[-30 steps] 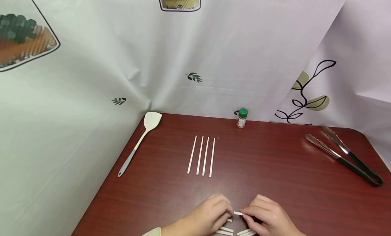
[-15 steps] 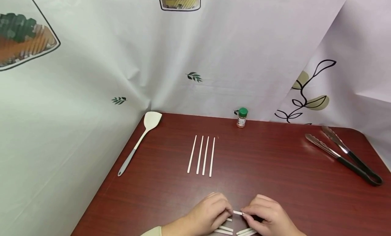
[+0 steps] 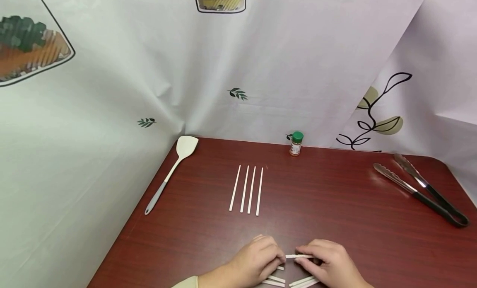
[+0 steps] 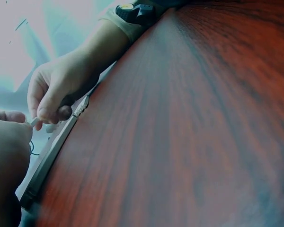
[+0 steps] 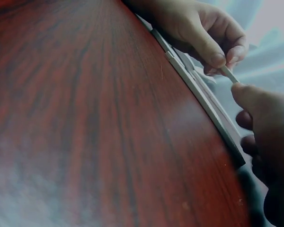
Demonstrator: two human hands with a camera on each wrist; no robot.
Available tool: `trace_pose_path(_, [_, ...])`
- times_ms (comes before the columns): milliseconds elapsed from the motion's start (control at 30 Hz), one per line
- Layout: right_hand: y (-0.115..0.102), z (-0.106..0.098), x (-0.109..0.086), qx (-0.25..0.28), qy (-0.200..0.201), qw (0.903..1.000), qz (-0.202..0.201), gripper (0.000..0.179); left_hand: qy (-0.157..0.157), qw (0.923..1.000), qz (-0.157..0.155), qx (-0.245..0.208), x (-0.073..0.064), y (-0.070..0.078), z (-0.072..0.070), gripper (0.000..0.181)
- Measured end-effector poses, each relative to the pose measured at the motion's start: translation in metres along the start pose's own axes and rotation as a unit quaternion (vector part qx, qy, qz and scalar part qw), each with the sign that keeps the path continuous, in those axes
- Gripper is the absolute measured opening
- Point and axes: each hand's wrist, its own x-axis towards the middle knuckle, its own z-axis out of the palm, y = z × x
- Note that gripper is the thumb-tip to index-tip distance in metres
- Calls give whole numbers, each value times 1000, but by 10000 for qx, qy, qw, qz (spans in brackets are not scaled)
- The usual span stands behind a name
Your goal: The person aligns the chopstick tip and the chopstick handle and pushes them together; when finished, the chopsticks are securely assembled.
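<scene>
A thin white stick [image 3: 290,256] spans the gap between my two hands at the front of the table. My left hand [image 3: 257,257] pinches its left end; in the right wrist view the stick [image 5: 229,74] comes out between thumb and fingertips. With thumb and index finger apart on either side, my right hand [image 3: 329,261] holds the stick's right part. Below the left hand lie several white stick ends [image 3: 276,279], partly hidden by it. More white sticks [image 3: 303,282] lie under the right hand, cut off by the frame's lower edge.
Several white sticks [image 3: 244,189] lie side by side mid-table. A white spatula [image 3: 165,178] lies along the left edge, and metal tongs [image 3: 422,188] with black handles lie at the right. A green-capped spice jar [image 3: 296,144] stands by the back cloth [image 3: 208,64].
My right thumb and index finger have parted, and a longer stretch of the stick now shows between them. The left hand has stayed nearly in place.
</scene>
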Motion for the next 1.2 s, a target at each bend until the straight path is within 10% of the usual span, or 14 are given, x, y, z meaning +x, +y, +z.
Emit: trace_pose_path(1200, [-2,7,-4,418,-272,9986,-158,4,-150,9989,-375,-224,4,8,-3,12])
